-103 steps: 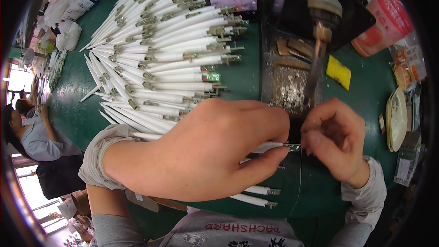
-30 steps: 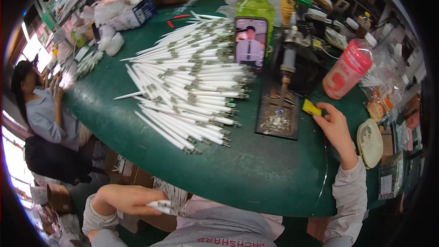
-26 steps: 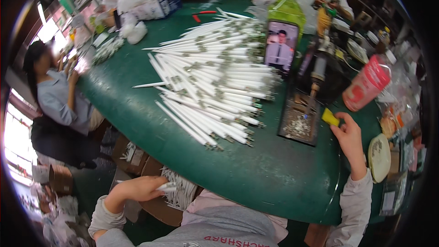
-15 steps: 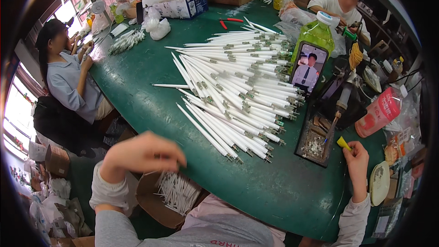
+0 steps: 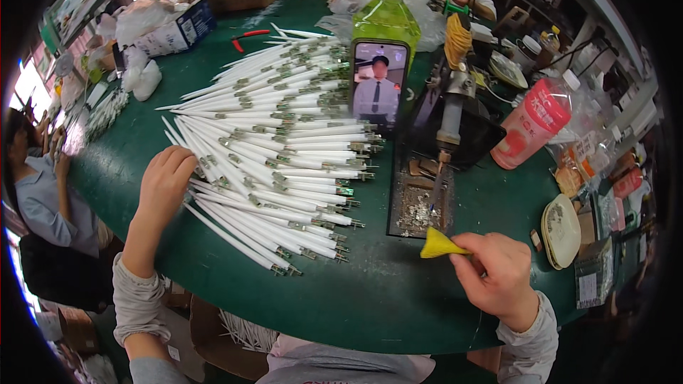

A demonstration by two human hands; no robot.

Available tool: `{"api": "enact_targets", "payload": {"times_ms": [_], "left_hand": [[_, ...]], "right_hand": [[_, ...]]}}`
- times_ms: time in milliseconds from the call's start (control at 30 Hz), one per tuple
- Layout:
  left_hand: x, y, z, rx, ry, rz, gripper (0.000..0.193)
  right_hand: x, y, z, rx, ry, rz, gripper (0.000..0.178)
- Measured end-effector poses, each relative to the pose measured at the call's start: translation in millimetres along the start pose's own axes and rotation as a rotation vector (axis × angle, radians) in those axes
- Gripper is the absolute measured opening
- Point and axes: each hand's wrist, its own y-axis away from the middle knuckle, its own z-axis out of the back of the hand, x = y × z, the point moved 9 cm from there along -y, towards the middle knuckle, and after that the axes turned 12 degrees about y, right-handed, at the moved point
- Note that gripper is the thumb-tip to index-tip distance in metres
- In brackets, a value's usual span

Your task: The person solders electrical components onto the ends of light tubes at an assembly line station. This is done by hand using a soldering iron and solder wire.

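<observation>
A large fan-shaped pile of white pen-like sticks (image 5: 277,146) covers the middle of the green table. Small green circuit boards and metal pins show at their right ends. My left hand (image 5: 168,178) reaches the pile's left edge, its fingers curled down among the pointed tips; what lies under the fingertips is hidden. In my right hand (image 5: 494,270) a yellow wedge-shaped piece (image 5: 442,244) is pinched between thumb and fingers. It sits just below a black tray (image 5: 395,222) with whitish crumbs, over which a soldering iron (image 5: 450,121) points down.
A phone (image 5: 380,85) leans on a bottle of green liquid (image 5: 388,18) behind the pile. Further right are a pink bottle (image 5: 535,122) and a pale dish (image 5: 560,231). Red-handled pliers (image 5: 249,39) lie at the back. Below the table edge stands a carton (image 5: 213,345) of white sticks. Two people sit around the table.
My left hand has moved from above the carton up to the pile's left edge. The right hand has brought the yellow piece left, close to the black tray. The view has shifted right.
</observation>
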Motion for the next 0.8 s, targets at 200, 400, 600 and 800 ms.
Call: {"api": "enact_targets", "payload": {"times_ms": [200, 400, 600, 800], "left_hand": [[-12.7, -9.0, 7.5, -0.079, -0.039, -0.030, 0.023], [-27.1, -16.7, 32.4, -0.128, -0.015, -0.024, 0.027], [-52.7, -28.4, 43.7, -0.079, 0.231, 0.131, 0.031], [-121.8, -62.4, 29.4, 0.178, 0.672, 0.030, 0.027]], "right_hand": [[10.1, -19.3, 1.9, -0.075, 0.096, 0.091, 0.023], [15.6, -13.7, -15.9, -0.021, 0.093, 0.160, 0.019], [-43.6, -26.4, -39.1, 0.261, -0.327, -0.417, 0.012], [-56.2, -14.2, -53.2, 0.416, -0.591, -0.583, 0.014]]}}
